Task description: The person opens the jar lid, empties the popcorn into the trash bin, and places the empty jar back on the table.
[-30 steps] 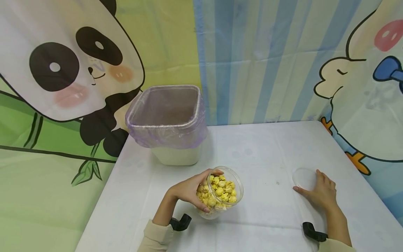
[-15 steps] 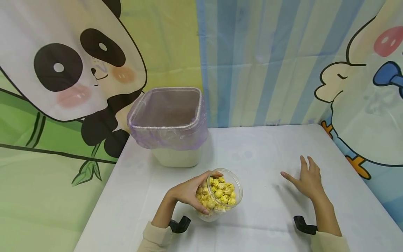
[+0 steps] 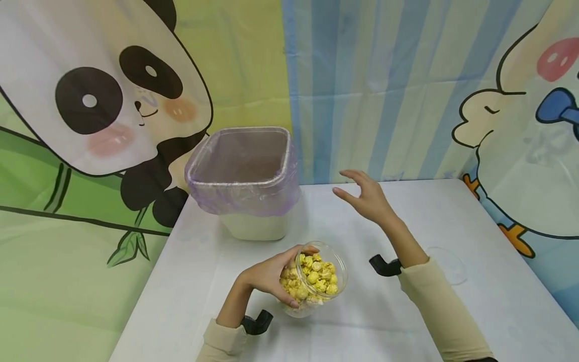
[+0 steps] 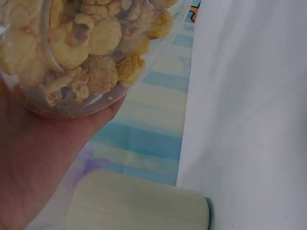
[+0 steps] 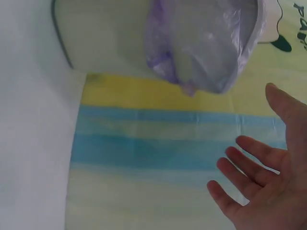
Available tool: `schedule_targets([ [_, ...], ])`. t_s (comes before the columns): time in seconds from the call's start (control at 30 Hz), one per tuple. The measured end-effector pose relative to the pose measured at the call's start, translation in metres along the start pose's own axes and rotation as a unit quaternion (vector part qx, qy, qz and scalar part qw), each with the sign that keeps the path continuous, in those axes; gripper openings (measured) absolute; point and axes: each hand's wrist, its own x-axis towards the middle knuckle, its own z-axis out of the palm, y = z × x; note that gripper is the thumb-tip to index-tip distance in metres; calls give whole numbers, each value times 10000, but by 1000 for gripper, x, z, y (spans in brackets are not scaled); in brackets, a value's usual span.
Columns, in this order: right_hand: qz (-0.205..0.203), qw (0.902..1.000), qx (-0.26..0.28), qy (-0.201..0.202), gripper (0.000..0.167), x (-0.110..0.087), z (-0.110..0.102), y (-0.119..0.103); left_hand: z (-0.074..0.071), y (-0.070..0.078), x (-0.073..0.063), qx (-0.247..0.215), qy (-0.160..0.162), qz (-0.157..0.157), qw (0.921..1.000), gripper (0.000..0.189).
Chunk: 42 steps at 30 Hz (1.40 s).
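My left hand [image 3: 271,274] grips a clear round jar [image 3: 302,311] of yellow popcorn [image 3: 321,276]. Its mouth has no lid on and tilts to the right, towards the table. Close up in the left wrist view, popcorn [image 4: 98,38] shows through the jar's wall, with the palm around its base. My right hand [image 3: 368,200] is in the air to the right of the bin, fingers spread and nothing in them. The right wrist view shows that hand [image 5: 268,177] beside the bag-lined bin. A clear round lid [image 3: 463,276] lies on the table at the right, partly behind the right forearm.
A cream bin [image 3: 255,227] lined with a thin purple plastic bag [image 3: 244,201] stands at the back left of the white-covered table [image 3: 353,332]. Printed cartoon curtains [image 3: 362,90] hang behind it. Both wrists carry black mounts.
The right hand has come away from the lid at the right, leaving it on the table, and has risen leftward towards the bin. The left hand and jar have barely moved.
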Motion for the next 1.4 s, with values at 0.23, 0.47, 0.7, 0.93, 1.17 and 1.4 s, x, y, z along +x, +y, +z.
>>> schedule_targets([
  [0.23, -874, 9943, 578, -213, 75, 51, 17, -48, 0, 2, -1, 90, 41, 29, 9999, 100],
  [0.47, -756, 9922, 667, -740, 81, 77, 36, -69, 1, 6, -1, 81, 51, 27, 10000, 99],
  [0.7, -729, 9901, 626, -1019, 80, 90, 50, -72, 0, 5, -2, 44, 23, -2, 10000, 100],
  [0.93, -670, 9885, 545, -1245, 81, 91, 53, -68, -1, 4, -2, 36, 25, 49, 10000, 101],
  [1.17, -664, 9880, 684, -1213, 81, 90, 56, -67, -3, 4, -1, 10, 24, 71, 10000, 101],
  [1.4, -608, 9875, 799, -1212, 80, 89, 58, -67, -14, 14, -12, -25, 375, 120, 9992, 102],
])
